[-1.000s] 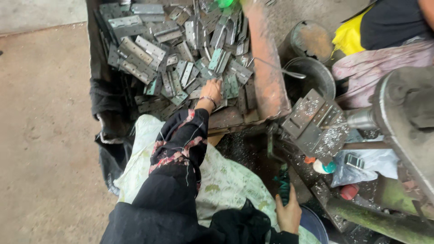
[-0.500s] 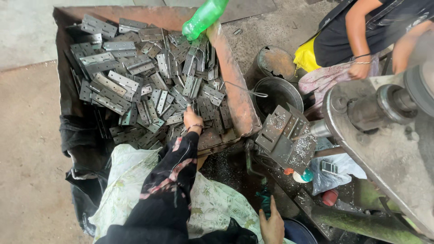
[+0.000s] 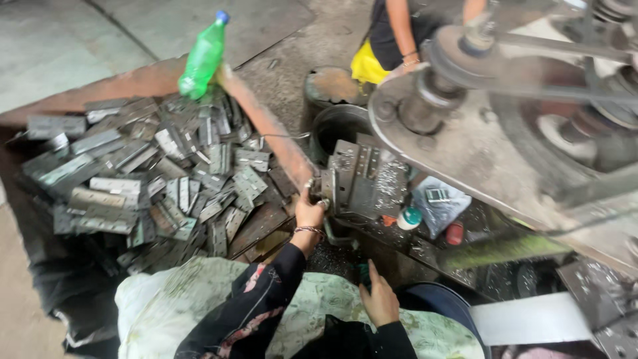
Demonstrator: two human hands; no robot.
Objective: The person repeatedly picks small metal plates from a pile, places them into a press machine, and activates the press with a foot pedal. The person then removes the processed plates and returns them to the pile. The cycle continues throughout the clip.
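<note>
Hinge plate (image 3: 318, 187), one piece, sits pinched in left hand (image 3: 308, 211) fingers closed on it, at the edge of the press die block (image 3: 362, 178). Right hand (image 3: 380, 300) rests loosely curled on a green handle (image 3: 363, 272). Hinge plates (image 3: 159, 179), dozens, fill the rusty tray (image 3: 266, 126); one green bottle (image 3: 203, 56) on its rim.

at frame centre the left hand (image 3: 310, 213) is hemmed between the tray's rusty rim (image 3: 266, 126) and the metal block (image 3: 362, 179); open floor (image 3: 80, 40) lies upper left.

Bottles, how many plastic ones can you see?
1: a green bottle with a blue cap, leaning on the far rim of the rusty bin of metal plates. Others may be hidden.
</note>
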